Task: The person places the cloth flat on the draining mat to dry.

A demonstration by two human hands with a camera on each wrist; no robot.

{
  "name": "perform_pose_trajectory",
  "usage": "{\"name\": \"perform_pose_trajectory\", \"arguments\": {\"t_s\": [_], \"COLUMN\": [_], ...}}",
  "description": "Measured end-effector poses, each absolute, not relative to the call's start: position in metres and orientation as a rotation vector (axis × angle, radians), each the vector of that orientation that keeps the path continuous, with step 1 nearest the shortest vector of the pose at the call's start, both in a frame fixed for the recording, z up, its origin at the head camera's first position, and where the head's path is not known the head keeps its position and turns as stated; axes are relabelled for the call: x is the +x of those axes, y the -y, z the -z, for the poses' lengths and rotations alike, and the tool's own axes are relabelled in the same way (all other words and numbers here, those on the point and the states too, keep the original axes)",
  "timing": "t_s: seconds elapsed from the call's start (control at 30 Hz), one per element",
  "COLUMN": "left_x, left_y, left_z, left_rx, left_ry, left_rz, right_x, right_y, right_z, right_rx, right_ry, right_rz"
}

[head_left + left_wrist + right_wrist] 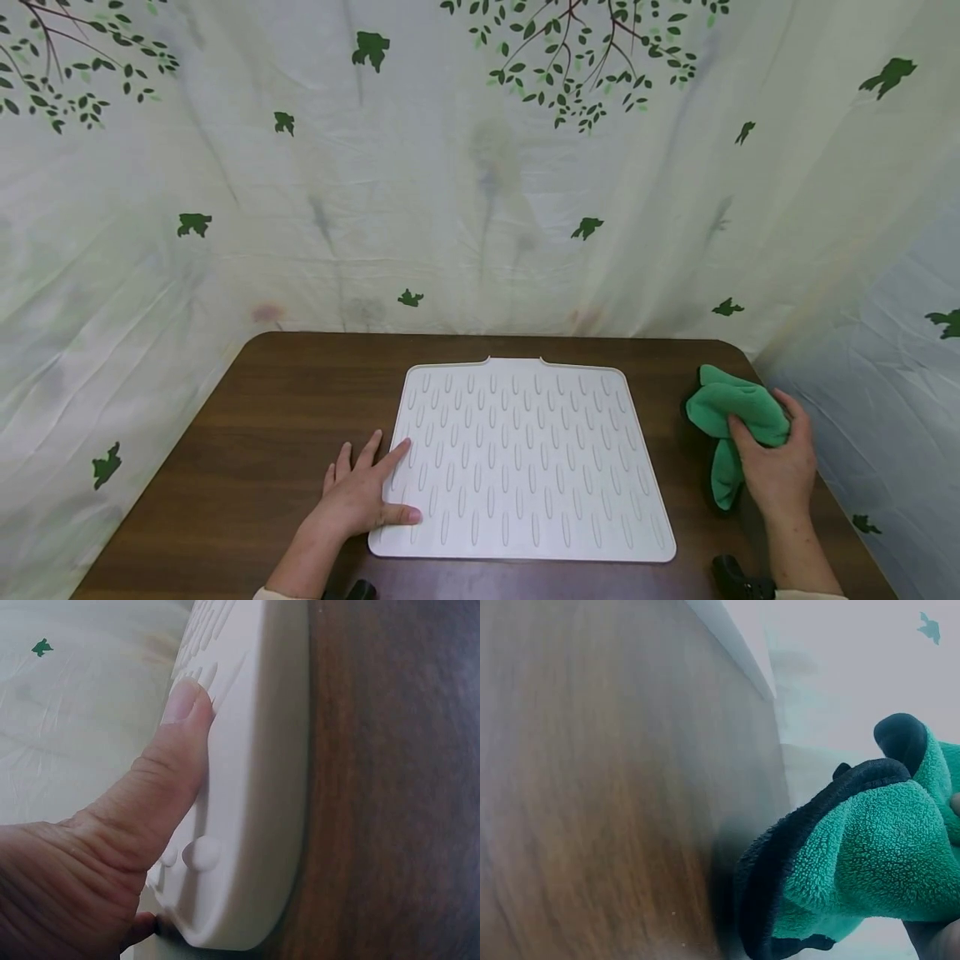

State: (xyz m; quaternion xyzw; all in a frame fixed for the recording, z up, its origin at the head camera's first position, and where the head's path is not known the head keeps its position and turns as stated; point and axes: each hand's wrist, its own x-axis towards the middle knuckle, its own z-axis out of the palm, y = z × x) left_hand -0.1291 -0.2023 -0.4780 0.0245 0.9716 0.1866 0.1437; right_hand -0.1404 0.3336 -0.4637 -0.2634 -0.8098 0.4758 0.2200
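Note:
A white ridged tray (521, 546), like a draining tray with a raised rim, lies on the brown wooden table. My left hand (360, 496) rests on its left edge, fingers spread, with the thumb and index finger on the surface. The left wrist view shows the thumb (169, 761) lying straight along the ridges inside the rim. At the table's right side my right hand (783, 467) grips a bunched green cloth (738, 408) between thumb and fingers. In the right wrist view the fluffy cloth (877, 847) has a dark border and hangs close over the wood.
The brown table (300, 400) has rounded far corners. A pale curtain (450, 183) printed with leaves and birds surrounds it at the back and sides. Black wrist straps (738, 579) show at the bottom edge of the head view.

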Motion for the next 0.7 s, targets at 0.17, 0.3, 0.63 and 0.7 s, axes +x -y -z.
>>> {"name": "perform_pose_trajectory", "arguments": {"t_s": [0.17, 0.3, 0.63, 0.7], "left_x": [-0.1288, -0.1277, -0.1269, -0.1269], "left_y": [0.2025, 0.2027, 0.2026, 0.2027], "left_z": [0.4780, 0.4777, 0.4767, 0.4769], "left_rx": [0.075, 0.086, 0.091, 0.092], "left_ry": [-2.806, -2.810, -2.818, -2.818], "left_rz": [-0.534, -0.557, -0.568, -0.569], "right_x": [-0.1395, -0.1389, -0.1384, -0.1380], "right_y": [-0.3299, -0.3284, -0.3267, -0.3255], "right_z": [0.4623, 0.4615, 0.4595, 0.4597], "right_rx": [-0.724, -0.732, -0.694, -0.684], "right_ry": [2.226, 2.217, 2.179, 2.176], "right_rz": [-1.300, -1.297, -1.298, -1.294]}}
